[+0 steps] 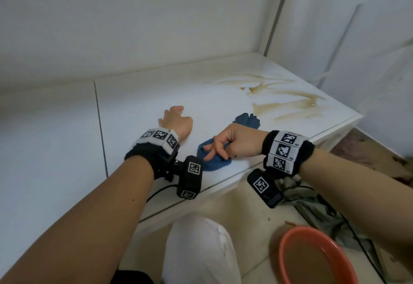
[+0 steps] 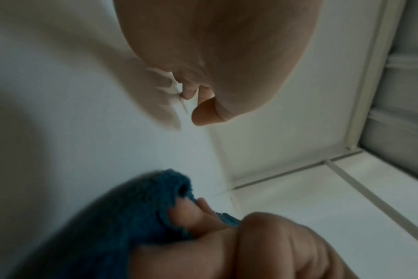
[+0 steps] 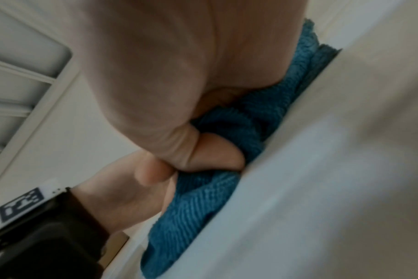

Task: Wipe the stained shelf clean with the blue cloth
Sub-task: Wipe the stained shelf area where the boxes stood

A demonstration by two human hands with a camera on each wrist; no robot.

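The white shelf top [image 1: 145, 105] carries brown smeared stains [image 1: 290, 100] at its far right. A crumpled blue cloth [image 1: 214, 163] lies near the front edge, left of the stains. My right hand [image 1: 232, 143] sits on it, fingers curled into the fabric. The right wrist view shows that hand [image 3: 155, 75] bunching the blue cloth [image 3: 227, 198] against the surface. My left hand [image 1: 176, 120] rests on the bare shelf left of the cloth. It holds nothing and its fingers are loosely bent. The left wrist view has the left hand [image 2: 215, 56] above and the blue cloth [image 2: 131, 207] below.
A red basin [image 1: 288, 239] of brownish water stands on the tiled floor at the lower right. A crumpled grey-green rag [image 1: 312, 205] lies beside it. My white-clad knee [image 1: 201, 250] is below the shelf's front edge. Walls close the shelf at the back and right.
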